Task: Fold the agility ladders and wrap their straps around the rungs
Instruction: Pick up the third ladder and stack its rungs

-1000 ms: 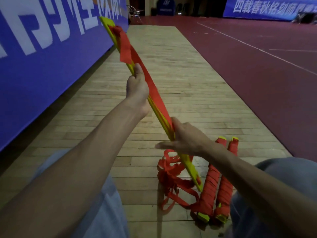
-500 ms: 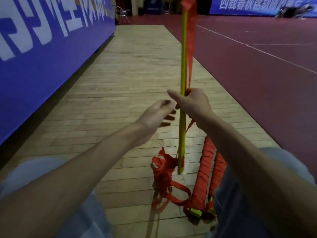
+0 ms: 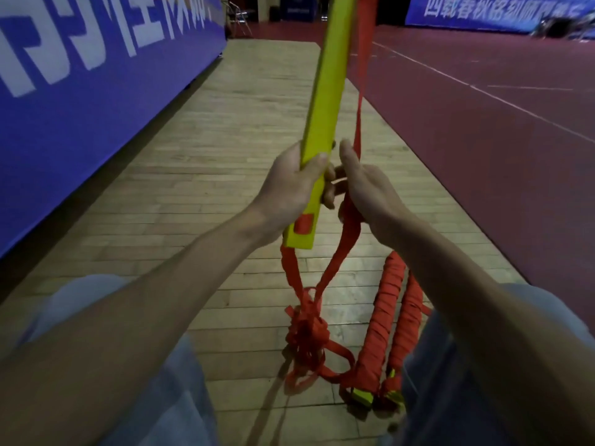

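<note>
Yellow rungs, red strap, blue banner with white lettering.

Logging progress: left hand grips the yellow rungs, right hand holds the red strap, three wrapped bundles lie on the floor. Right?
No: the head view shows two wrapped bundles on the floor, not three. Left hand on the rungs and right hand on the strap are correct.

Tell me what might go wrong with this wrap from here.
The knotted strap pile on the floor may snag when the right hand pulls the red strap round. The left hand grips the yellow rungs only near their lower end, so the stack might fan apart or tip higher up.
</note>
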`<control>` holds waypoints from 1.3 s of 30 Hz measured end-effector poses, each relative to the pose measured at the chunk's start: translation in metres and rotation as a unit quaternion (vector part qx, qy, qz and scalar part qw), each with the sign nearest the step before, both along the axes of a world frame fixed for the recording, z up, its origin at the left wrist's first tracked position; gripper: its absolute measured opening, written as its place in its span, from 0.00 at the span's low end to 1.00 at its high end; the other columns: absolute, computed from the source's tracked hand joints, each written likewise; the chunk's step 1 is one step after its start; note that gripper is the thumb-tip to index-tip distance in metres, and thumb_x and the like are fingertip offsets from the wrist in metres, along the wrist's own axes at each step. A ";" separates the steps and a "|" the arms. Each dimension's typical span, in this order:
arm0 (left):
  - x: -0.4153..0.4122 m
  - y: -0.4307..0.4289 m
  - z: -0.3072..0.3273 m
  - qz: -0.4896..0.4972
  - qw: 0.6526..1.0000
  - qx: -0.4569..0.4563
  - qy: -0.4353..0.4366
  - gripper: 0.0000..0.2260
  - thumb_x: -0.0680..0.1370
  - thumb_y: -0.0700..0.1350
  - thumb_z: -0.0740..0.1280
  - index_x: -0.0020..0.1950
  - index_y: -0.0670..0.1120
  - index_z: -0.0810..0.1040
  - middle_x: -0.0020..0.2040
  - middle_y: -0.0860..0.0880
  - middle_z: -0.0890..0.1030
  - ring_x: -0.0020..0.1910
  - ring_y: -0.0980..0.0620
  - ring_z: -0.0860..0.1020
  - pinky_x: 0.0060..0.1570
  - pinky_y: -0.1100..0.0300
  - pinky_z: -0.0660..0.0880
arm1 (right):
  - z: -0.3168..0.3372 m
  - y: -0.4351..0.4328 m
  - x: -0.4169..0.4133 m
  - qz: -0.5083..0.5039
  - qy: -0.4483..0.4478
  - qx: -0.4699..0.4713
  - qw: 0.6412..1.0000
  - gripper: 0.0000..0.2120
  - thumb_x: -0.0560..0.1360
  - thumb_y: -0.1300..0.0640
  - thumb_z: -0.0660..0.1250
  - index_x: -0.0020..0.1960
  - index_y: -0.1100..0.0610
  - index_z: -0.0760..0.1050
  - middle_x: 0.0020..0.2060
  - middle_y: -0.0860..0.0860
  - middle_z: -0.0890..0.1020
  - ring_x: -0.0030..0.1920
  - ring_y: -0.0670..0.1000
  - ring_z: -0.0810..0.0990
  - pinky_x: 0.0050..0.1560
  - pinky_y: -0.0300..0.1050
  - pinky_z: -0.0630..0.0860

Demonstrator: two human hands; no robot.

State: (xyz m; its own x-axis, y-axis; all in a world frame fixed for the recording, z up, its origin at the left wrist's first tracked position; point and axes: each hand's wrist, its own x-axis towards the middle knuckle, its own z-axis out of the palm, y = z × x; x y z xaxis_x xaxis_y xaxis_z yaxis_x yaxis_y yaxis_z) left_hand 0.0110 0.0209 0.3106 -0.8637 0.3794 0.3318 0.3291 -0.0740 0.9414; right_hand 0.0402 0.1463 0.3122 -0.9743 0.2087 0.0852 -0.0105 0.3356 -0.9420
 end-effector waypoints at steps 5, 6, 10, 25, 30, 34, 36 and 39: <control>-0.010 -0.023 0.019 -0.004 0.992 0.106 -0.076 0.11 0.85 0.42 0.56 0.63 0.38 0.71 0.38 0.46 0.74 0.27 0.53 0.74 0.29 0.62 0.74 | -0.017 -0.015 -0.005 0.089 -0.051 -0.079 0.992 0.19 0.85 0.49 0.53 0.49 0.57 0.80 0.40 0.52 0.86 0.40 0.51 0.83 0.47 0.47 0.81; -0.011 -0.025 0.021 -0.004 0.987 0.126 -0.096 0.11 0.85 0.43 0.56 0.64 0.38 0.71 0.38 0.46 0.74 0.27 0.53 0.74 0.27 0.62 0.73 | -0.021 -0.019 -0.007 0.093 -0.059 -0.115 0.987 0.19 0.85 0.50 0.53 0.50 0.58 0.80 0.42 0.53 0.86 0.45 0.52 0.84 0.56 0.51 0.79; -0.019 -0.038 0.027 -0.013 0.969 0.196 -0.148 0.10 0.85 0.42 0.55 0.61 0.38 0.71 0.38 0.47 0.74 0.27 0.54 0.73 0.29 0.61 0.71 | -0.030 -0.045 -0.007 0.175 -0.101 -0.230 0.952 0.20 0.85 0.53 0.52 0.57 0.65 0.78 0.46 0.63 0.85 0.55 0.60 0.83 0.65 0.51 0.74; -0.034 -0.052 0.024 0.011 0.990 0.059 -0.124 0.04 0.81 0.40 0.64 0.53 0.39 0.74 0.35 0.47 0.75 0.26 0.52 0.73 0.29 0.60 0.69 | 0.008 -0.002 0.006 0.386 -0.087 0.075 0.915 0.08 0.80 0.61 0.62 0.48 0.66 0.76 0.26 0.46 0.73 0.23 0.47 0.67 0.24 0.38 0.64; -0.035 -0.040 0.013 0.043 0.993 0.011 -0.110 0.03 0.82 0.38 0.62 0.55 0.39 0.72 0.36 0.47 0.76 0.29 0.51 0.75 0.30 0.59 0.74 | 0.000 -0.007 0.006 0.275 -0.070 0.104 0.953 0.06 0.82 0.65 0.59 0.50 0.62 0.74 0.36 0.53 0.80 0.30 0.49 0.81 0.32 0.43 0.80; -0.038 -0.029 0.005 0.094 0.984 0.012 -0.152 0.08 0.84 0.41 0.59 0.61 0.40 0.71 0.47 0.44 0.80 0.34 0.51 0.81 0.39 0.56 0.80 | -0.011 -0.014 -0.001 0.175 0.071 0.310 0.932 0.09 0.81 0.66 0.60 0.57 0.61 0.77 0.36 0.47 0.80 0.32 0.38 0.77 0.34 0.32 0.70; -0.039 -0.025 0.003 0.091 0.974 0.049 -0.203 0.11 0.84 0.42 0.58 0.63 0.39 0.72 0.53 0.42 0.82 0.37 0.49 0.83 0.34 0.57 0.81 | -0.015 -0.016 0.000 0.142 0.121 0.361 0.914 0.13 0.80 0.68 0.60 0.62 0.59 0.73 0.41 0.50 0.82 0.37 0.43 0.79 0.38 0.37 0.74; -0.038 -0.022 0.000 0.040 0.958 0.091 -0.268 0.14 0.85 0.45 0.56 0.57 0.38 0.77 0.56 0.41 0.84 0.52 0.40 0.83 0.49 0.48 0.80 | -0.020 -0.021 0.000 0.114 0.167 0.421 0.884 0.22 0.79 0.68 0.60 0.72 0.61 0.62 0.46 0.52 0.80 0.41 0.51 0.77 0.40 0.46 0.73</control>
